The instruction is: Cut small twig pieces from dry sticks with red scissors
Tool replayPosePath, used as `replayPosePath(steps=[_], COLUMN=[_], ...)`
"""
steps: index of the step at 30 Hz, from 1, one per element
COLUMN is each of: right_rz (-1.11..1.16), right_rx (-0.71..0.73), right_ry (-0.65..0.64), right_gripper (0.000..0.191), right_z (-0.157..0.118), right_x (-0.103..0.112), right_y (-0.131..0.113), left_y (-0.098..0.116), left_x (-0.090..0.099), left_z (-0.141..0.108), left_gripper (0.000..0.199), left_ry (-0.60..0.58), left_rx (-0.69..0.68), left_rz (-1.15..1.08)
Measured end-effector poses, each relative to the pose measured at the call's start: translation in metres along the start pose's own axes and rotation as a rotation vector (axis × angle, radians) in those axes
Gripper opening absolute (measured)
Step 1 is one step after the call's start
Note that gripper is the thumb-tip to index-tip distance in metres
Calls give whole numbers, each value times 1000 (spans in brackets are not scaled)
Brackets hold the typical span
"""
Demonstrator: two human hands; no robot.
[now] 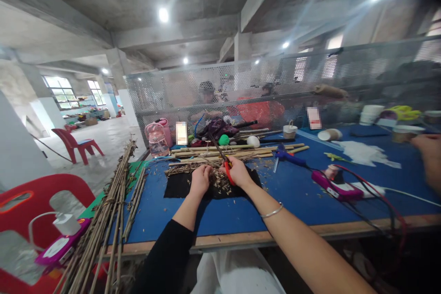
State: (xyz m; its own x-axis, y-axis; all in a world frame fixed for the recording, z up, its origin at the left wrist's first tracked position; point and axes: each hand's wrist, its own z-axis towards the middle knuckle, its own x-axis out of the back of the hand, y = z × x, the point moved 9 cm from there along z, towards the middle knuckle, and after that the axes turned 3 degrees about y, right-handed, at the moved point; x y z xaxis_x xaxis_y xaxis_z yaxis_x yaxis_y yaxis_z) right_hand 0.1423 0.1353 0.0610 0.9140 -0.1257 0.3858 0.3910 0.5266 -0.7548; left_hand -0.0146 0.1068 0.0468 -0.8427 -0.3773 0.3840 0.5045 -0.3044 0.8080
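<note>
My right hand (pixel 238 172) is closed round red-handled scissors (pixel 228 171), whose dark blades point up and away over the table. Close on its left, my left hand (pixel 200 180) has its fingers pinched together over dry twigs (pixel 179 170); exactly what sits between the fingertips is too small to make out. Beneath both hands lies a black cloth (pixel 177 187) strewn with dry plant scraps (pixel 222 184). Just beyond the hands, several pale sticks (pixel 193 152) lie across the blue tabletop (pixel 220 220).
A bundle of long dry stalks (pixel 112 206) overhangs the table's left edge by a red chair (pixel 51 188). To the right are a blue glue gun (pixel 287 155), a purple power strip (pixel 336 186) with trailing cables, and another person's hand (pixel 429 147). A mesh screen (pixel 165 87) stands behind.
</note>
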Motion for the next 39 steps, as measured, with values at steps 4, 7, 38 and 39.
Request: replayPosePath(steps=[4,7,38,39], right_rz=[-103,-274,364,359], right_rx=[-33,-98,-130,-136], right_ry=[125,204,-213,-207], right_gripper=[16,13,28,27], right_z=[5,6,-9,-9], right_x=[27,45,-34,-35], right_y=[10,22,1,3], left_y=[-20,-27,15,16], left_x=[4,-1,-32,-32], left_z=[1,0,-21,-21], left_gripper=[28,24,86,86], left_ry=[27,13,-195,-195], left_rx=[188,279,-119,-119], left_rz=[-223,-402,-102,-100])
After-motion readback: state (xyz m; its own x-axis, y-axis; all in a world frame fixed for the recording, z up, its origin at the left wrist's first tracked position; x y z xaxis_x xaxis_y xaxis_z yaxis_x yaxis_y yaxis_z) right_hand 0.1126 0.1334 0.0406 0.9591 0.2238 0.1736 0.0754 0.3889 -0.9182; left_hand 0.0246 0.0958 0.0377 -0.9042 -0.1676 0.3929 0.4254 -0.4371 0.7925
